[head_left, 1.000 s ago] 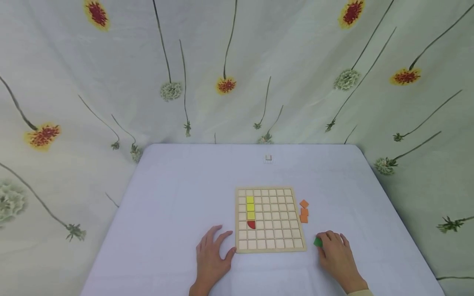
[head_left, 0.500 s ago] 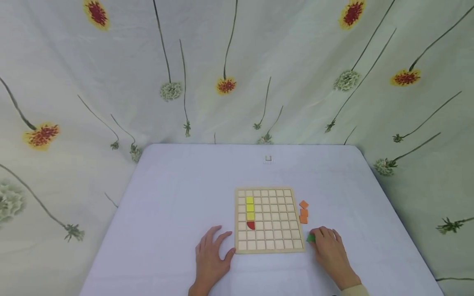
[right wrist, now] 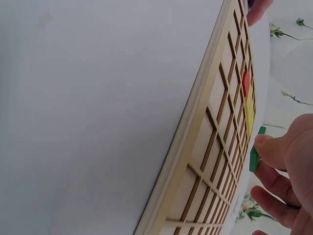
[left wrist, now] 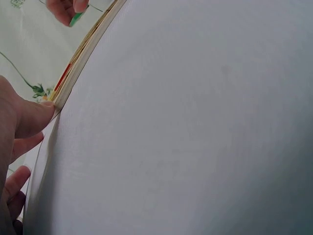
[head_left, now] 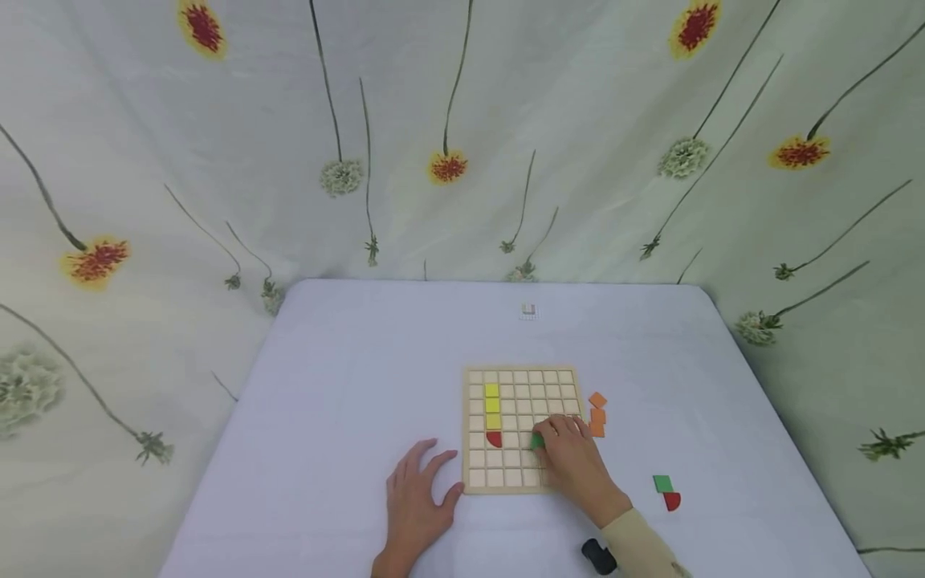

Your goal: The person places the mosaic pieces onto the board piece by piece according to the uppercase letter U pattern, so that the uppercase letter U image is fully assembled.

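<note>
A wooden grid board (head_left: 522, 478) lies on the table, with a column of yellow square tiles (head_left: 492, 405) and a red quarter-circle tile (head_left: 495, 439) just below them. My right hand (head_left: 576, 461) pinches a green tile (right wrist: 255, 157) between thumb and finger, above the board's cells. My left hand (head_left: 417, 506) rests at the board's lower left corner, fingers spread and thumb touching its edge (left wrist: 57, 100). In the left wrist view the green tile in the right fingers also shows.
Several orange tiles (head_left: 597, 417) lie beside the board's right edge. Farther right are a green square tile (head_left: 663, 483) and a red quarter-circle tile (head_left: 673, 501). A small whitish item (head_left: 529, 311) sits near the table's back edge. A black object (head_left: 599, 555) shows by the right sleeve.
My right hand has moved left from the table onto the board, carrying the green tile. Another green tile and a red one now show where it was. The left hand stays at the corner.
</note>
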Available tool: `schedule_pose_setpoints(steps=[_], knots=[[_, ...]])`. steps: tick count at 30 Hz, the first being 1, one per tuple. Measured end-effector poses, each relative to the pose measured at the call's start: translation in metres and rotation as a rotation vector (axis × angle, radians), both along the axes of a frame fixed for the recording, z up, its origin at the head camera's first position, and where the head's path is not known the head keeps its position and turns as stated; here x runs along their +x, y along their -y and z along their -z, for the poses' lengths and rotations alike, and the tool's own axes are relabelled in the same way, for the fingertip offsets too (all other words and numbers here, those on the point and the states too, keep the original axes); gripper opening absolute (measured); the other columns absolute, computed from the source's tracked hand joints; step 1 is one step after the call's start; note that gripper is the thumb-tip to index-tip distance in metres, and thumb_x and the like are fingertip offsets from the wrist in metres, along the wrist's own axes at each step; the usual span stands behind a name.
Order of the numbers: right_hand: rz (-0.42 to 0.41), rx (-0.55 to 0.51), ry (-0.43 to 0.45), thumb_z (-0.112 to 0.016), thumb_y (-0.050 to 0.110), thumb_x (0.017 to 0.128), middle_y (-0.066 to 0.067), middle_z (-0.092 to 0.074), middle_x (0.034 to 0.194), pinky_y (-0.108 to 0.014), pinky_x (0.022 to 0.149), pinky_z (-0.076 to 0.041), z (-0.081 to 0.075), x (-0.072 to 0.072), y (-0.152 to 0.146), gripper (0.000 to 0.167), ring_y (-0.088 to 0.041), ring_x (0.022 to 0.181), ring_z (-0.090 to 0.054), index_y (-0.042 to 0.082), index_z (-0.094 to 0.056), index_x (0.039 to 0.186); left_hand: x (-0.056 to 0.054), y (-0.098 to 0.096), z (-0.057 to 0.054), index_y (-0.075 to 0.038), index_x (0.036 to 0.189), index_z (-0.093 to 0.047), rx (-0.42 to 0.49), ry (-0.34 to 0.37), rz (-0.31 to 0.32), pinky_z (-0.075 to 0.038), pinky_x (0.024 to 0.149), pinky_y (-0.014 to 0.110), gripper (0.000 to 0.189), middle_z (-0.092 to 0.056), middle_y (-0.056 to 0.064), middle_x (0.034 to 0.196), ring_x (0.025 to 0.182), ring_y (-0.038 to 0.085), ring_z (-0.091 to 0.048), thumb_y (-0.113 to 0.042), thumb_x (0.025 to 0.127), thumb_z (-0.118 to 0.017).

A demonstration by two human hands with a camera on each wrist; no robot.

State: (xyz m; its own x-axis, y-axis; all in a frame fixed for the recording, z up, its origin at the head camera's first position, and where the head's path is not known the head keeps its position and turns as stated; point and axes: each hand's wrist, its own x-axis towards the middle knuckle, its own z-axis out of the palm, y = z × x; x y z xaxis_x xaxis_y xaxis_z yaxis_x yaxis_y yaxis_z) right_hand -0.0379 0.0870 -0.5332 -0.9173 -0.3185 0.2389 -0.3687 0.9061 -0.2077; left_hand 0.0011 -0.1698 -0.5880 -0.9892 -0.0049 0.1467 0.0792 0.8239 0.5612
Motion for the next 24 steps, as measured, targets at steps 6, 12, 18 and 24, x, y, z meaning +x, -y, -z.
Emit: schedule_pose_setpoints(steps=[6,12,18,24], knots=[[-0.072,0.003,0.050,-0.079,0.013,0.087,-0.001,-0.065,0.104,-0.056,0.107,-0.047,0.002,-0.009,0.022,0.023,-0.024,0.111,-0.063,0.012,-0.066,0.106,0.001,-0.001,0.000,-0.029,0.124,-0.069,0.006,0.000,0.001,-0.035,0.108,0.060,0.047,-0.051,0.004,0.146,0.140,0.031,-0.043,-0.032,0.079,-0.083],[-0.104,0.003,0.056,-0.076,0.015,0.091,0.000,-0.065,0.105,-0.055,0.108,-0.046,0.007,-0.017,0.032,0.017,-0.023,0.109,-0.063,0.015,-0.066,0.104,0.000,0.000,0.001,-0.030,0.125,-0.069,-0.007,-0.007,0.003,-0.036,0.108,0.060,0.048,-0.051,0.004,0.147,0.140,0.030,-0.044,-0.032,0.079,-0.083],[-0.095,0.032,0.118,-0.074,0.015,0.092,0.001,-0.065,0.108,-0.054,0.111,-0.044,0.010,-0.020,0.035,0.019,-0.022,0.112,-0.061,0.014,-0.066,0.109,-0.001,0.000,0.001,-0.030,0.126,-0.068,-0.021,0.008,0.002,-0.036,0.109,0.059,0.048,-0.050,0.003,0.147,0.140,0.030,-0.043,-0.034,0.080,-0.083],[-0.103,0.024,0.121,-0.075,0.014,0.091,-0.001,-0.065,0.109,-0.055,0.110,-0.044,0.011,-0.020,0.036,0.021,-0.023,0.112,-0.062,0.013,-0.066,0.110,-0.001,0.001,0.001,-0.030,0.126,-0.068,-0.025,0.003,0.003,-0.036,0.109,0.060,0.048,-0.050,0.003,0.147,0.140,0.030,-0.043,-0.035,0.080,-0.083]])
